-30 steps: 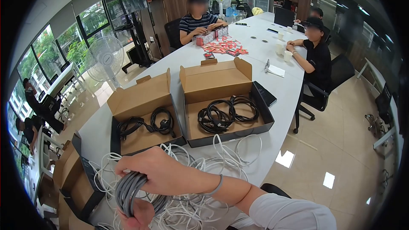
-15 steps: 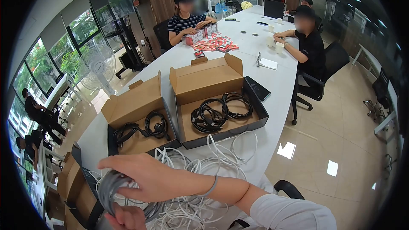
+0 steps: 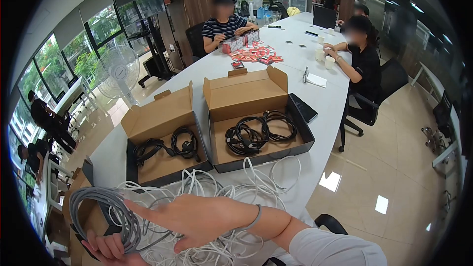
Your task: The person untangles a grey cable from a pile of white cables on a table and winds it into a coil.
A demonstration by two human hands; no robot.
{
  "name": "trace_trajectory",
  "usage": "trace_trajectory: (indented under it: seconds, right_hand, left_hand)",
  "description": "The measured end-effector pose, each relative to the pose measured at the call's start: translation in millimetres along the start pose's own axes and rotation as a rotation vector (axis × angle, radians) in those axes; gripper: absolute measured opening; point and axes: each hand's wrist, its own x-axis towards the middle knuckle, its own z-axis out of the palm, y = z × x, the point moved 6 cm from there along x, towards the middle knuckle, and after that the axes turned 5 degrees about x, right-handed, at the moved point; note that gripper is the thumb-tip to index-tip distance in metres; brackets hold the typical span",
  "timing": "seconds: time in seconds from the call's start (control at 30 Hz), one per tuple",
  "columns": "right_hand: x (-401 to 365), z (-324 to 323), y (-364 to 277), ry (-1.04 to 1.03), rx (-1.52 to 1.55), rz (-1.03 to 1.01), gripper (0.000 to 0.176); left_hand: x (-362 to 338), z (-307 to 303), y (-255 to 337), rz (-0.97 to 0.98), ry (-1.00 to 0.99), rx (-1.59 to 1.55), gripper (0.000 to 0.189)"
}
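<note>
A looped coil of grey cable (image 3: 101,192) is at the lower left, gripped at its bottom by my left hand (image 3: 109,247), fingers curled round the loops. My right hand (image 3: 192,216) reaches across from the right, index finger stretched to the coil's right side and thumb apart below. Its other fingers are mostly hidden. A grey band (image 3: 255,216) circles my right wrist. Beneath both hands spreads a tangled heap of white cables (image 3: 202,182), with some grey strands among them.
Two open cardboard boxes, a left one (image 3: 162,113) and a right one (image 3: 246,91), hold black cables. Another open box (image 3: 91,212) is at the left, partly behind the coil. Red packets (image 3: 256,54) lie farther along the white table (image 3: 290,81), where other people sit.
The grey coil has opened into a wider ring and risen up and left with my left hand. My right hand has loosened from round it, its index finger now extended.
</note>
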Motion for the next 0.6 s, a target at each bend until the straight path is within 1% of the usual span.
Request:
trace_trajectory:
  seconds: [0.03,0.1,0.13,0.2,0.23,0.3,0.33,0.4,0.43,0.5,0.53,0.6]
  right_hand:
    - [1,4,3,-0.09,-0.009,0.061,0.086]
    - [3,12,9,0.029,-0.055,-0.11,0.062]
    - [4,14,10,0.089,-0.077,-0.194,0.05]
    - [5,11,7,0.168,0.049,-0.359,0.035]
    - [5,6,1,0.207,0.116,-0.442,0.027]
    - [9,1,-1,0.045,0.279,-0.331,0.021]
    - [9,1,-3,-0.036,0.37,-0.275,0.019]
    - [10,3,-3,-0.069,0.488,-0.272,0.014]
    - [11,3,-3,-0.087,0.541,-0.273,0.013]
    - [14,9,1,-0.252,0.814,-0.145,0.008]
    - [13,12,2,-0.332,0.944,-0.073,0.006]
    - [14,0,3,-0.31,1.377,-0.261,0.008]
  left_hand:
    - [1,1,1,0.013,-0.07,-0.002,0.028]
    - [6,-5,7,0.035,-0.207,-0.001,0.027]
    - [9,-8,10,0.009,-0.265,-0.057,0.026]
    - [14,-14,16,-0.035,-0.385,-0.176,0.025]
    - [14,-13,18,-0.015,-0.381,-0.185,0.024]
    - [15,-13,26,0.017,-0.367,-0.192,0.023]
    - [15,-15,29,0.008,-0.301,-0.177,0.023]
    - [14,-19,32,0.008,-0.178,-0.163,0.024]
    - [14,-17,32,-0.018,-0.233,-0.216,0.023]
    - [15,-13,31,-0.074,-0.35,-0.327,0.023]
    - [15,-13,32,-0.077,-0.363,-0.344,0.023]
    - [14,-11,34,-0.089,-0.387,-0.385,0.023]
